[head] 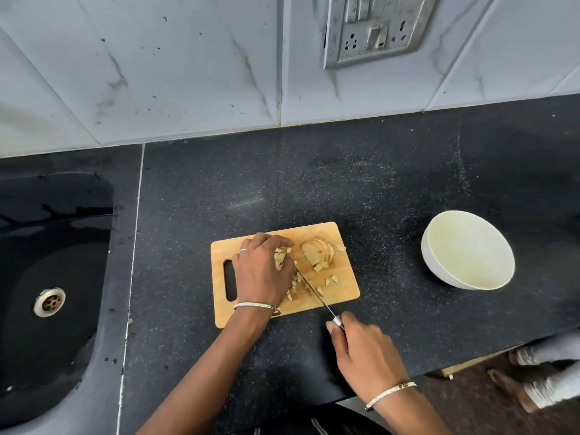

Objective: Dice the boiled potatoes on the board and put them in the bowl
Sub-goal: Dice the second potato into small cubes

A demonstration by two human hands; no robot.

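Note:
A wooden cutting board (342,287) lies on the black counter. On it sit a sliced potato (318,251) at the back and several diced potato pieces (298,285) in the middle. My left hand (262,271) curls over a clump of potato pieces and holds them down. My right hand (364,350) grips the handle of a knife (310,287), whose blade lies across the dice beside my left fingers. A white bowl (467,249) stands to the right of the board; nothing shows inside it.
A black sink (50,277) with a metal drain lies at the left. The tiled wall with a socket plate (373,26) runs along the back. The counter's front edge is near my right wrist; another person's feet (533,381) show at the lower right.

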